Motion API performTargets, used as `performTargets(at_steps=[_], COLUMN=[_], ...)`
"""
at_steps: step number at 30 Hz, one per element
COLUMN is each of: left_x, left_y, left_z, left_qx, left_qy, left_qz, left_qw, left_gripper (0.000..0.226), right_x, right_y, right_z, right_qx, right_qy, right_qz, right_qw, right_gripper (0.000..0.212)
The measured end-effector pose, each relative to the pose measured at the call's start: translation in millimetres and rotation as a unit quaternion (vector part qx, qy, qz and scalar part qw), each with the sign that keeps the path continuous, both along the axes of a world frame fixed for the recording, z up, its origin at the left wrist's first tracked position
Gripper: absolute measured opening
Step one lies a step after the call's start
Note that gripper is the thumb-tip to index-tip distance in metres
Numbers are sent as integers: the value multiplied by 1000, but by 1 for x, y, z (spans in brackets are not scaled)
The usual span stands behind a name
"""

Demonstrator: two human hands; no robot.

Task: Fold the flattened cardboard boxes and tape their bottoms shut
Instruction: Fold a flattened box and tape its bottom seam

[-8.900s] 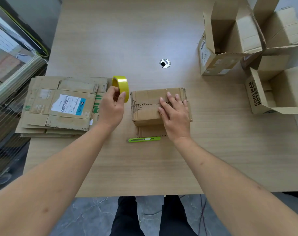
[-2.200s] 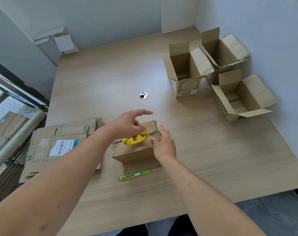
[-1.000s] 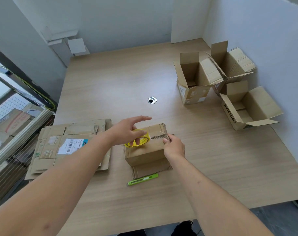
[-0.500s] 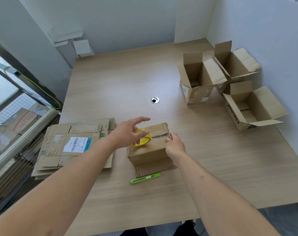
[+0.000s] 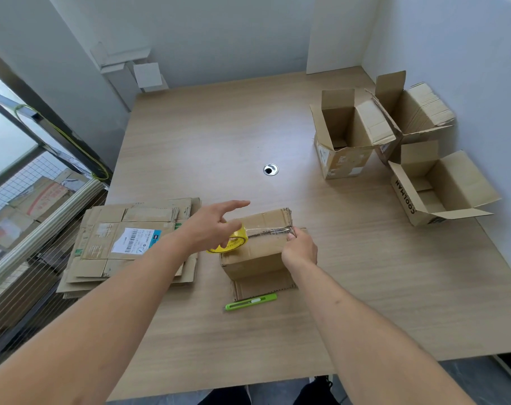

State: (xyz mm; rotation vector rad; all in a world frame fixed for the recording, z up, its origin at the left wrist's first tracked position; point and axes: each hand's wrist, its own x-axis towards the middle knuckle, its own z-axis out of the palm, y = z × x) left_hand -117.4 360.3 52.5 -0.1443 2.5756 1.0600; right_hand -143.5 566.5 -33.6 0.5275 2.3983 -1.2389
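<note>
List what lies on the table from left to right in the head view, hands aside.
Stack of flattened boxes → yellow tape roll → box being taped → upright open box → open box printed COOLMAN.

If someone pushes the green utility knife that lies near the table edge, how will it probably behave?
The green utility knife lies flat on its long side, so it would probably slide or spin rather than roll. It looks thin and plastic, so likely light and easy to knock. The table looks smooth, and its front edge lies not far behind, so a careless push might send it off.
</note>
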Motion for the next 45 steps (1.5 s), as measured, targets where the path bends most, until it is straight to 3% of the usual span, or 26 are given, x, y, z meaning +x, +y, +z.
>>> performTargets(at_steps=[3, 8, 11, 14, 25, 32, 40, 45], left_x=[-1, 2, 9, 17, 24, 31, 24, 19], left_y=[-7, -28, -40, -51, -63, -63, -67, -66], left_z=[3, -2, -10, -13, -41, -63, -74, -79], left_qx=[1, -60, 6, 69, -35, 3, -35, -14], left_qy=[-18, -16, -56, -69, -59, -66, -20, -29], left_qz=[-27, -20, -7, -12, 10, 54, 49, 57], left_qw=[999, 998, 998, 995, 998, 996, 998, 998], left_gripper=[64, 56, 50, 62, 63, 63, 57, 56], right_x=[-1, -1, -1, -1, -1, -4, -4, -6], right_y=[0, 0, 0, -2, -2, -2, -2, -3], right_z=[1, 4, 3, 1, -2, -14, -14, -19], right_qx=[3, 0, 5, 4, -3, 2, 11, 8], right_qy=[-1, -2, 0, 2, 6, 6, 2, 0], right_qz=[1, -1, -4, -3, -16, -12, -25, -27], right_qw=[1000, 1000, 1000, 1000, 1000, 1000, 1000, 1000], right_gripper=[37, 36, 35, 34, 33, 33, 41, 41])
